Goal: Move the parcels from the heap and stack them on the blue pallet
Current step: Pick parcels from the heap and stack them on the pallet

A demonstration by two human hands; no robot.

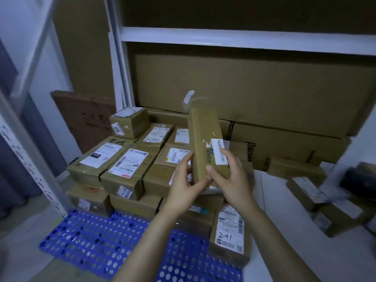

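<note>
Parcel (204,135), long and narrow, is held by its near end in both hands, standing nearly upright and leaning a little away. The left hand (186,184) curls round the lower left edge, with its thumb across the bottom of the front face. The right hand (232,178) clasps the right edge, thumb on the front, and its fingers (226,154) lie over a white label (216,145) stuck to the box. A loose strip of tape (189,98) sticks up from the far end, high above the fingers.

Behind and to the left of the fingers, stacked parcels (122,165) sit in rows and layers on the blue pallet (91,243), whose bare perforated part lies below the left wrist. Just below the right wrist a box marked 2-41 (230,235) rests at the pallet's right edge. Well to the right of the fingers, the heap (305,192) of boxes lies blurred on a pale surface. Beyond the held parcel, large flat cartons (254,88) stand behind a white shelf frame (223,37).
</note>
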